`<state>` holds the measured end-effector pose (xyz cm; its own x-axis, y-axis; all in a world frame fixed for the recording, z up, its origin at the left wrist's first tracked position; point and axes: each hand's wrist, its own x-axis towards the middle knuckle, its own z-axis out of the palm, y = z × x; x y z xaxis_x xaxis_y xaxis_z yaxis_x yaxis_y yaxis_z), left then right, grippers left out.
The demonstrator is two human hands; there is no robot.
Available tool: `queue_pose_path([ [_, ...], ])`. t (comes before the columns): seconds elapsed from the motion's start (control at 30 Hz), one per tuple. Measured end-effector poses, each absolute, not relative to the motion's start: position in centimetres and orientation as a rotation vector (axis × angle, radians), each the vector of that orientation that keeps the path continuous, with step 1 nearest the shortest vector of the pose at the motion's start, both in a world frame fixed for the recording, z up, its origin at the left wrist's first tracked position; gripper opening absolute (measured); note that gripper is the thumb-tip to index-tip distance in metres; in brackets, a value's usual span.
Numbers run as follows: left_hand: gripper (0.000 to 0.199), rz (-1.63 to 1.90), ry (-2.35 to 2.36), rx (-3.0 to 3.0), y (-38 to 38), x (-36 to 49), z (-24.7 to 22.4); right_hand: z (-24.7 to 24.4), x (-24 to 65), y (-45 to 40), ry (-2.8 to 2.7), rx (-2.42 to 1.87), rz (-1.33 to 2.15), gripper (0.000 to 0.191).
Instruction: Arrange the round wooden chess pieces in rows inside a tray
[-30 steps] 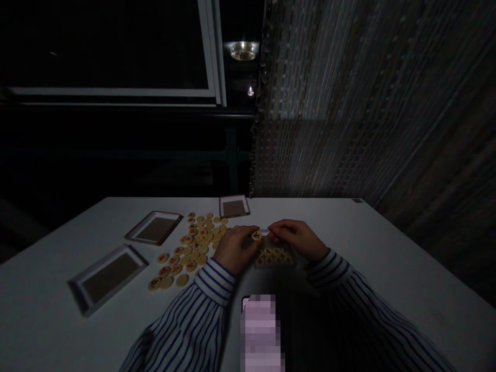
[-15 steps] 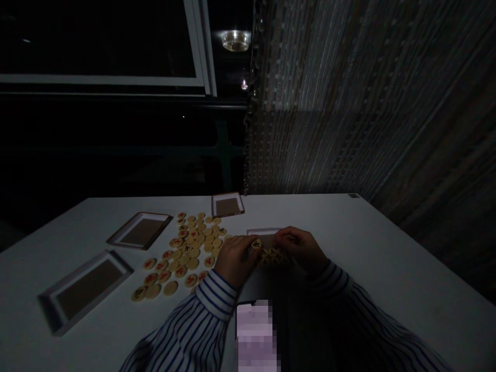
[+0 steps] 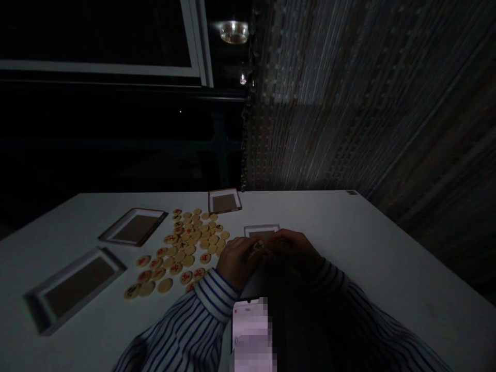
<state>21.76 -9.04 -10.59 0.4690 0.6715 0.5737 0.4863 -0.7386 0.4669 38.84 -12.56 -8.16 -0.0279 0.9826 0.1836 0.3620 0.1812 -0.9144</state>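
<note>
Gloomy curtain strands (image 3: 318, 113) hang behind the white table (image 3: 372, 237) that I watch through the head view, with loose round pieces (image 3: 188, 240), some marked in red, spread to the left of both hands. I see the left hand (image 3: 237, 261) pinching a black-marked disc (image 3: 258, 246) before the visible far end of a shallow tray (image 3: 262, 227), while the right hand (image 3: 297, 251) curls close by, its grip too dark for me to tell.
</note>
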Motion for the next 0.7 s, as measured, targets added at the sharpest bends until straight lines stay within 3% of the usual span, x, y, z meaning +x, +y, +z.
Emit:
queue_pose_path([
  [0.7, 0.022, 1.083, 0.982, 2.498, -9.4, 22.0, -10.8, -9.3, 38.7, -12.3, -1.456, -1.238, 1.079, 0.027],
])
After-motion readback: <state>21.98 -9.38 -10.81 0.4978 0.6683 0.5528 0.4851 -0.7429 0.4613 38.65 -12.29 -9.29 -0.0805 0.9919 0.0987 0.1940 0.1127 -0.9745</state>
